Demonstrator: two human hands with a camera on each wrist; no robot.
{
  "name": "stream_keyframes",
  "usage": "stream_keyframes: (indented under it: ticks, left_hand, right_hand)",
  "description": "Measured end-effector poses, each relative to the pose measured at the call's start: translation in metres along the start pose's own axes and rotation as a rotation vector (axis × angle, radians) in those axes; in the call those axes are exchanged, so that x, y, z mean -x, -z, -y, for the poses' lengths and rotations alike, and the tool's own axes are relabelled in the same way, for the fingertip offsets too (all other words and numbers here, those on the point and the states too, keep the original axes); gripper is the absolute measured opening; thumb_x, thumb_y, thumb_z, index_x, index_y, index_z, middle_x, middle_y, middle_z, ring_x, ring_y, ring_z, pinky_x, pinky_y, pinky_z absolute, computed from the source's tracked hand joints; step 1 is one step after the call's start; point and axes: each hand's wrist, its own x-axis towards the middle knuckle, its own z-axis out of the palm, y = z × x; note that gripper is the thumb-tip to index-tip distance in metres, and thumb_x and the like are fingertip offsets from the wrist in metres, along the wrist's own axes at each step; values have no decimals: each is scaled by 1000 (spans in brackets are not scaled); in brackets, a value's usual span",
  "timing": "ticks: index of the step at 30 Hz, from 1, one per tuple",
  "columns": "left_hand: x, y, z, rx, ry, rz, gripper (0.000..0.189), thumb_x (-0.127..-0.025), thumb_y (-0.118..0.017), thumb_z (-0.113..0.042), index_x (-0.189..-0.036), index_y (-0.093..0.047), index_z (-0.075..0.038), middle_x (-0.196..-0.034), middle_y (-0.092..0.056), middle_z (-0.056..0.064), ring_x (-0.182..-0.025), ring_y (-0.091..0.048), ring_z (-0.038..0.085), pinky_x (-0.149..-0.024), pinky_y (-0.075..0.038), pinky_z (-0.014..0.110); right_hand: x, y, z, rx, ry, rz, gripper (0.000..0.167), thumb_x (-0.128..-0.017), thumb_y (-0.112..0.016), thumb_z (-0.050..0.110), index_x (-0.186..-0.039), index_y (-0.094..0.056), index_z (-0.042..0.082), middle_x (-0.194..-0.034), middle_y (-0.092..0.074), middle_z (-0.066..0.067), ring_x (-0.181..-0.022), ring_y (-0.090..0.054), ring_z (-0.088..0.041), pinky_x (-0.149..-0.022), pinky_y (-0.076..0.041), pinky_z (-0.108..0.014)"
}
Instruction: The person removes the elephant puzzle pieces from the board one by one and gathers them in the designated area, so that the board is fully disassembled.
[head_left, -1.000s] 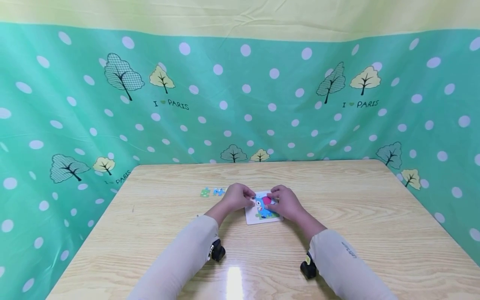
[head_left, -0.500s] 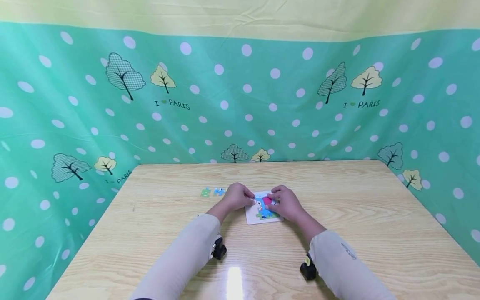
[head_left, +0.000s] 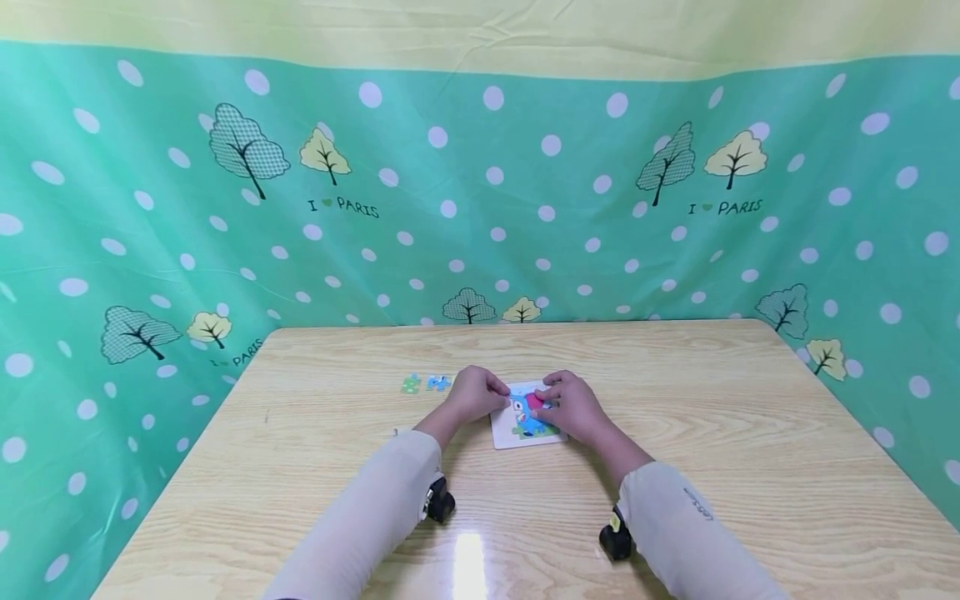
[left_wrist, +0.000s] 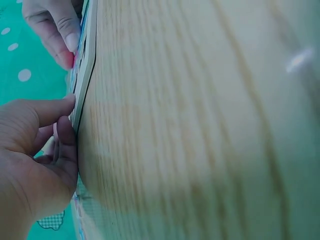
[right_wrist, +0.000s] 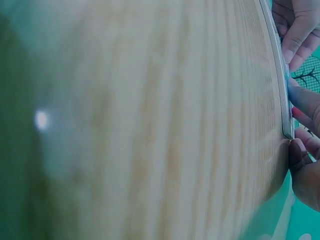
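A small jigsaw puzzle on a white-bordered board (head_left: 508, 437) lies on the table, showing a blue animal and a round red patch above green. My left hand (head_left: 474, 395) grips its left side, thumb and finger at the edge; the left wrist view shows the board edge (left_wrist: 88, 62) between table and fingertips. On the opposite side, my right hand (head_left: 579, 410) holds the puzzle with thumb and fingertips around the red patch, covering its right part. Other fingers of that hand curl by the board's corner in the right wrist view.
Two loose jigsaw pieces, one green (head_left: 411, 384) and one blue (head_left: 438, 383), lie left of my left hand. The wooden table (head_left: 712, 417) ends at a green dotted curtain (head_left: 517, 200). Black wrist cameras hang under both sleeves.
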Motion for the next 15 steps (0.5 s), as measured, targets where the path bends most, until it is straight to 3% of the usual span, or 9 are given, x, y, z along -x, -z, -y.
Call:
stream_keyframes:
  ticks: [8, 15]
  left_hand:
    - [1, -1, 0, 51, 13, -6, 5, -82, -78, -9, -85, -75, -12, -83, -64, -1, -75, -59, 15, -64, -51, 26]
    - [1, -1, -2, 124, -12, -3, 8, -80, -79, -7, -84, -74, -10, -79, -67, -1, -73, -60, 14, -65, -52, 25]
  right_hand:
    - [0, 0, 0, 1, -6, 0, 36, -82, -80, 17, -111, -71, 0, -129, -54, -11, -121, -50, -33, -104, -40, -47]
    - [-1, 0, 1, -22, -27, -4, 35, -81, -81, 16, -111, -72, -1, -130, -53, -9, -122, -49, -32, -105, -40, -46]
